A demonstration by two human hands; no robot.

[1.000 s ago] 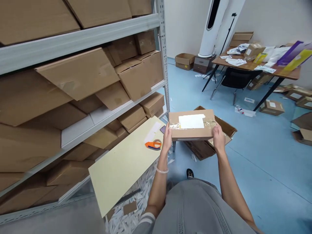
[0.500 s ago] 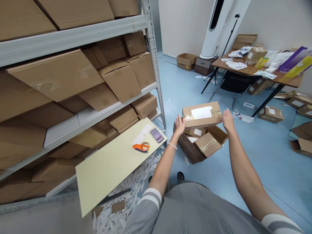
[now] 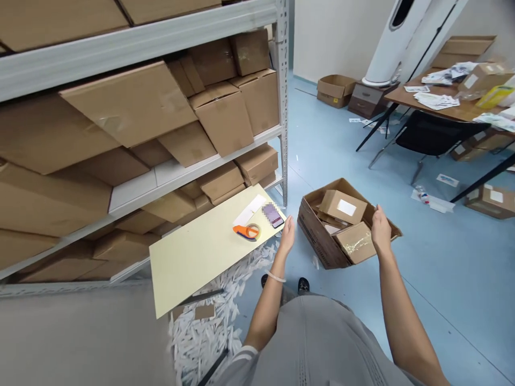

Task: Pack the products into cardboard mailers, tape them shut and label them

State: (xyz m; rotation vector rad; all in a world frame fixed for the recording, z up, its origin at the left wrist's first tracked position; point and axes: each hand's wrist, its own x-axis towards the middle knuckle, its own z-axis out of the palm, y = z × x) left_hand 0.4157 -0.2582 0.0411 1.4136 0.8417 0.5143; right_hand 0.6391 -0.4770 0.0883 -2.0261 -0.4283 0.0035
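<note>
The left hand [image 3: 287,235] was held unclenched and empty just beside a phone [image 3: 276,217], at the phone's 4 o'clock; the right hand [image 3: 381,231], also unclenched and empty, was pictured at the 3 o'clock side of a brown carton [image 3: 317,238] on the floor [image 3: 426,257], any contact unclear. Inside the carton, a labelled box [image 3: 341,205] was seen toward 12 o'clock, a taped box [image 3: 356,242] toward 5 o'clock.

Lighting: bright, even, whitish, apparently from above. Shadows: soft on the blue floor [image 3: 322,155]; deep in gaps between shelved cartons [image 3: 225,120], under the metal beam [image 3: 161,40]. Glare: small glints on the taped carton [image 3: 356,244] inside the open box [image 3: 324,241]. Distortion: wide-angle, stretched edges; air conditioner [image 3: 386,53] tilted. Focus: largely clear; distant papers [image 3: 436,100] softer. Pixelation: patch over the phone [image 3: 277,222].
</note>
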